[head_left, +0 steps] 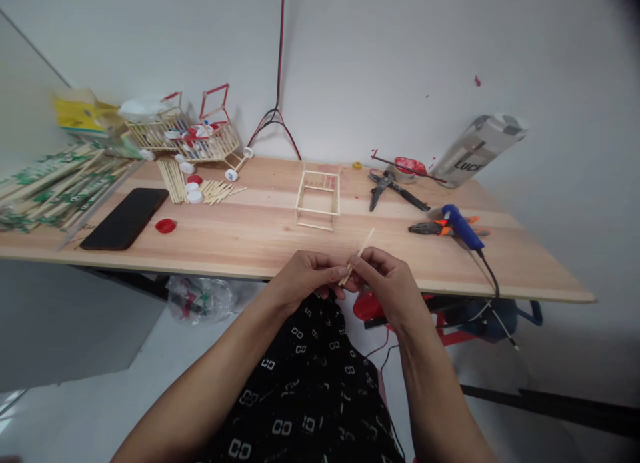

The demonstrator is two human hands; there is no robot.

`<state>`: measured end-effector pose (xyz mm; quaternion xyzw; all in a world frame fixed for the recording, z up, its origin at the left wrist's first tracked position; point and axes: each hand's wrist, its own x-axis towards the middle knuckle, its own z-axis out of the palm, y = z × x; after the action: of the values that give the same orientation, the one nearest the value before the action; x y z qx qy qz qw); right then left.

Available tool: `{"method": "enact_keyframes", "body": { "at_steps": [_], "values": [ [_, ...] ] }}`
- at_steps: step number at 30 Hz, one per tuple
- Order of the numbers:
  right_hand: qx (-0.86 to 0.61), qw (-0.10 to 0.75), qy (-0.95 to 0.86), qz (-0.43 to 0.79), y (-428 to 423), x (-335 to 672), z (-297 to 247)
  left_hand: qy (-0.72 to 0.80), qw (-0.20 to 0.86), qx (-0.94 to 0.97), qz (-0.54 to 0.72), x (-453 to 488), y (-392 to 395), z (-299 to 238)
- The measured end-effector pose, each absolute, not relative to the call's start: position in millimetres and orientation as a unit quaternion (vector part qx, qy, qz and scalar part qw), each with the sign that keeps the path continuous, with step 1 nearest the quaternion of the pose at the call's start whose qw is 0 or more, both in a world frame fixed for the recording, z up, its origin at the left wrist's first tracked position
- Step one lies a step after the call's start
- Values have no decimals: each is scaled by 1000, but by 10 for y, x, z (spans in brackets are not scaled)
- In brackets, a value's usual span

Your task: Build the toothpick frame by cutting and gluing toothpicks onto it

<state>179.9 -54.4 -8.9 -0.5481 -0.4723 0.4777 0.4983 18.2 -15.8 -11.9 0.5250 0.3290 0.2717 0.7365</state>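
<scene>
Both hands are up in front of me, just short of the near edge of the table [260, 239]. Left hand [306, 276] and right hand [389, 284] meet fingertip to fingertip on one thin stick [361, 251]. Left thumb and forefinger are pinched tight on its lower end. Right fingers [367, 266] are closed around it just above, touching the left ones. No gap in either grip. The stick tilts up and to the right, its free end poking out past my right fingertips over the table edge.

Ahead of my fingers, slightly left: open stick frame [319, 199], box-shaped, standing on the table, well apart from my hands.

Ahead-right: blue glue gun [461, 225] lying by orange-handled pliers [434, 228], with its cord [489, 269] running off the near edge. Farther ahead of those: dark cutters [393, 186].

Far left of my fingers: black phone [125, 217] lying flat, with a red cap [165, 225] just beside it. Loose sticks [173, 179] and white caps [194, 196] lie behind.

Far ahead-left: stick-built carts [195, 133] near the wall [375, 63].
</scene>
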Motion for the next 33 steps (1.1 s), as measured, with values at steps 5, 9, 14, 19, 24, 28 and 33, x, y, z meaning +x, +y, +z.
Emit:
{"method": "enact_keyframes", "body": {
  "at_steps": [5, 9, 14, 19, 24, 28, 33],
  "values": [
    [-548, 505, -466, 477, -547, 1807, -91, 332, 740, 519, 270, 202, -159, -129],
    [-542, 508, -477, 469, -535, 1819, -121, 330, 736, 525, 272, 209, -173, -109],
    [-533, 503, -498, 463, -527, 1815, -170, 328, 722, 535, 291, 230, -181, -86],
    [-562, 477, -551, 390, -388, 1975, -38, 343, 710, 532, 309, 152, -142, -72],
    [-647, 392, -642, 123, 266, 2256, 206, 371, 703, 502, 341, -59, -79, -22],
    [-823, 120, -553, 44, 867, 2366, 204, 380, 701, 485, 357, -197, -87, 13],
    [-880, 46, -468, 69, 1258, 2577, 102, 378, 704, 483, 360, -325, -113, -19]
  ]
}}
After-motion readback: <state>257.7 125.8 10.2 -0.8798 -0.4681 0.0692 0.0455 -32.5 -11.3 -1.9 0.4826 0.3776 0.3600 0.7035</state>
